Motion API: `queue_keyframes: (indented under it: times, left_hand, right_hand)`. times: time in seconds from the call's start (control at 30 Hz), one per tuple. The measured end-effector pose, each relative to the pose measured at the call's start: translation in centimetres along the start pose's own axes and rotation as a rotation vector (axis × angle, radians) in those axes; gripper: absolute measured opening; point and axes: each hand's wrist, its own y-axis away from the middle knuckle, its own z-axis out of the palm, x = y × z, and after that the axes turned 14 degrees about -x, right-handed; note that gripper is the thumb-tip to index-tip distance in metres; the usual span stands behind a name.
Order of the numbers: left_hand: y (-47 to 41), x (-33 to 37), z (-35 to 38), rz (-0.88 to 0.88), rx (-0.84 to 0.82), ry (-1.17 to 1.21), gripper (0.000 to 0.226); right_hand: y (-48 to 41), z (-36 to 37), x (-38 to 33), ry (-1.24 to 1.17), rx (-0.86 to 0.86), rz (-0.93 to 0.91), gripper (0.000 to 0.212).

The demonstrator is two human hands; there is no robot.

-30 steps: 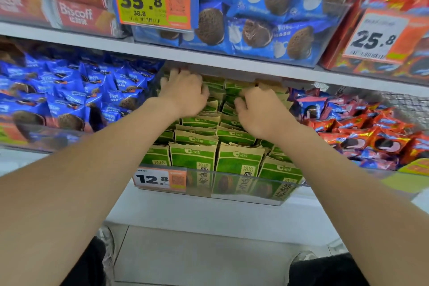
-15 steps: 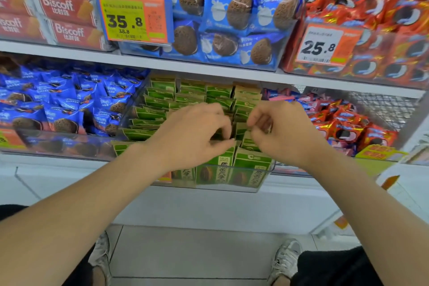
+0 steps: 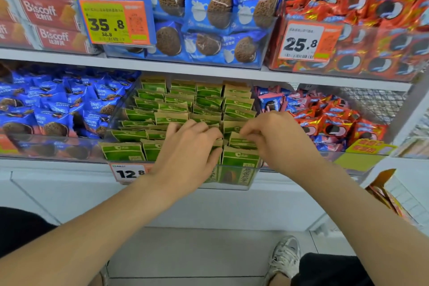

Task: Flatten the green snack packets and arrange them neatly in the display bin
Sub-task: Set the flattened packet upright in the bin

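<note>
Pinching front-row packet tops with curled fingers, the left hand [image 3: 185, 153] and right hand [image 3: 276, 139] nearly touch; the green snack packets [image 3: 209, 97] stand in overlapping rows inside the clear display bin [image 3: 234, 180].

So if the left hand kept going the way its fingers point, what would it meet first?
The green packets: the fingertips of the left hand sit among the front rows. Just beyond, though depth is unclear, is the right hand.
</note>
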Motion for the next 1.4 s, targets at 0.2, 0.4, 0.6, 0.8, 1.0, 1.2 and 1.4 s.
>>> queue_keyframes:
  times: [0.2, 0.4, 0.6, 0.8, 1.0, 1.2, 1.4]
  left_hand:
    - [-1.6, -0.9, -1.8, -0.006, -0.047, -0.046, 0.014]
    - [-1.9, -2.3, -2.4, -0.079, -0.124, -0.22, 0.045]
    - [-1.2, -1.8, -2.3, -0.055, -0.071, -0.169, 0.039]
    - [-0.8, -1.4, -1.1, 0.123, -0.154, -0.073, 0.035]
    - [-1.1, -1.1, -0.8, 0.123, -0.105, -0.105, 0.034]
    - [-1.1, -1.3, -1.2, 0.094, -0.128, -0.039, 0.036]
    - [-1.0, -1.3, -1.2, 0.083, -0.139, 0.001, 0.046]
  right_hand:
    - [-0.4, -0.3, 0.8, -0.054, -0.083, -0.048, 0.022]
    - [-0.7, 0.0, 1.4, -0.007, -0.15, -0.039, 0.024]
    - [-0.9, 0.3, 1.4, -0.006, -0.077, 0.017, 0.025]
    - [-0.1, -1.7, 1.2, -0.163, -0.043, -0.06, 0.02]
    - [1.1, -0.9, -0.1, 0.072, -0.22, -0.136, 0.005]
    - [0.8, -1.9, 1.6, 0.0, 0.118, 0.016, 0.005]
    - [1.7, -2.9, 1.3, -0.297, 0.663, -0.022, 0.011]
